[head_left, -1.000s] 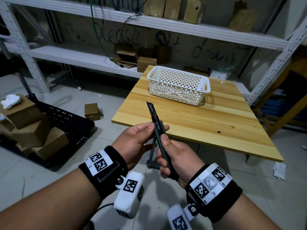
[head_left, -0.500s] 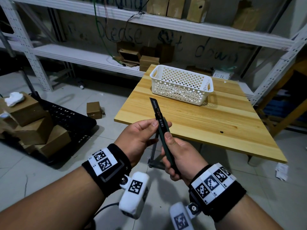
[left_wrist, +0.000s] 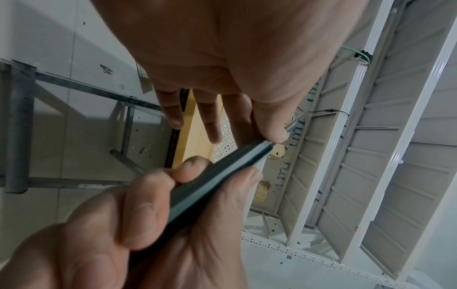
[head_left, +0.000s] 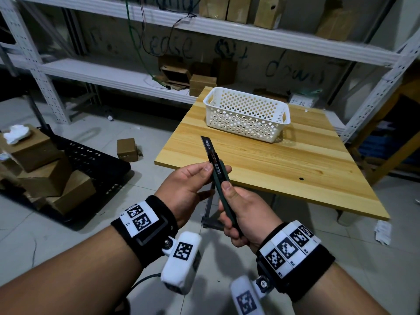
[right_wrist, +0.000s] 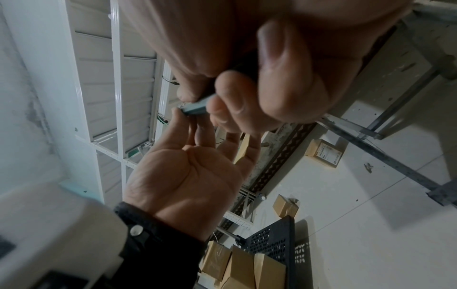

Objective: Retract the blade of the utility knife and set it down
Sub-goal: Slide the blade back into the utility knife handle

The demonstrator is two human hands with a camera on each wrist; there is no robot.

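A: So, grip status?
B: Right hand (head_left: 244, 210) wraps the utility knife (head_left: 221, 187) handle, thumb on top. Left hand (head_left: 186, 186) pinches the body just ahead of that grip.
A: Blade?
B: Blade (head_left: 207, 144) is out past the left fingertips, above the wooden table (head_left: 295, 169) edge, short of the white basket (head_left: 246, 114).

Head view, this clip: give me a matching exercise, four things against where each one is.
Things:
1. knife
2. basket
3. small box
4. table

Places:
A. alone on the floor tiles
B. on the far part of the tabletop
C. in front of the shelves, right of the black crate
D. held in the air by the left hand and right hand

Pairs: 1-D, 2-B, 3-A, 4-C
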